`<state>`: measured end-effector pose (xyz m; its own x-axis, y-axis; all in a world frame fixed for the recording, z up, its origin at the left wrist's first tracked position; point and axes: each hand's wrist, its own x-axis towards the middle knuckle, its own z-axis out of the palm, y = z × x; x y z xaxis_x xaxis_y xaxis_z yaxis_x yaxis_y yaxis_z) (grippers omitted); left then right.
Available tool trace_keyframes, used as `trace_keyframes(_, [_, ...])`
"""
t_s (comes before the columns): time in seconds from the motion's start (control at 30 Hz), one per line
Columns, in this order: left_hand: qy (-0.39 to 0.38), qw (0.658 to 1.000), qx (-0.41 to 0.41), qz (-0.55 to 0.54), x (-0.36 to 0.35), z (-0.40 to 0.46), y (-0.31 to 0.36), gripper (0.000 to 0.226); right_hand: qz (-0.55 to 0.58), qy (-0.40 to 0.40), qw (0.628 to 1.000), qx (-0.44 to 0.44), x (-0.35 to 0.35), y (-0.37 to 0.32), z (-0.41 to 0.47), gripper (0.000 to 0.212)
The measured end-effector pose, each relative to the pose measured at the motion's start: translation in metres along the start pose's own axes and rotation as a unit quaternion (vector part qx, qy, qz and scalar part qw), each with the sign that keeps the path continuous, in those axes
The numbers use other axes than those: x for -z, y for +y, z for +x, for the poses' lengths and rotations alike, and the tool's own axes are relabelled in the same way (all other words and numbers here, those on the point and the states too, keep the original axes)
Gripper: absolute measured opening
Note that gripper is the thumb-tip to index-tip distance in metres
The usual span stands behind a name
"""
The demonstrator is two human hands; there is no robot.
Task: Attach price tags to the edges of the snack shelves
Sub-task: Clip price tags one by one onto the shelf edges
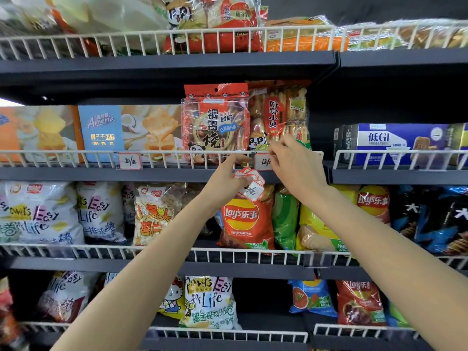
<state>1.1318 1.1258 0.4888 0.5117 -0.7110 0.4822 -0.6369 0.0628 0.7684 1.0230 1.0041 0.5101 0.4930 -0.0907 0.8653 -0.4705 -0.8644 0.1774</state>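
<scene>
Pinching the "12/" tag (263, 162), right hand (293, 163); left hand (228, 173) seemingly grips spare tags (249, 182).

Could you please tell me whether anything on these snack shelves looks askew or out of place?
Nothing is spilled or damaged. The hung price tag on the wire rail sits slightly tilted; the left hand holds spare tags.
</scene>
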Motion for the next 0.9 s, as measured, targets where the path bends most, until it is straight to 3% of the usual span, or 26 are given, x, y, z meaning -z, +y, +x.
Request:
trace_keyframes(0.23, [0.0,1.0,-0.009,0.002,0.0,-0.002,0.001,0.039,-0.024,-0.024,0.999,0.018,0.005,0.001,-0.003,0.015])
trace_keyframes(0.5, [-0.015,1.0,-0.003,-0.001,0.003,-0.006,0.003,0.044,0.076,-0.048,0.995,-0.044,0.011,-0.005,-0.004,0.026])
trace_keyframes(0.67, [0.037,0.999,-0.015,-0.014,-0.005,-0.008,0.001,0.036,0.063,-0.068,0.994,-0.052,0.015,-0.009,-0.001,0.03])
trace_keyframes(0.77, [0.069,0.995,-0.018,-0.074,-0.012,-0.009,0.003,0.02,0.158,-0.061,0.979,-0.115,0.017,-0.005,-0.008,0.029])
trace_keyframes(0.9, [0.057,0.983,-0.034,-0.171,-0.032,-0.014,0.021,0.013,0.351,-0.061,0.917,-0.179,0.028,0.006,-0.026,0.02])
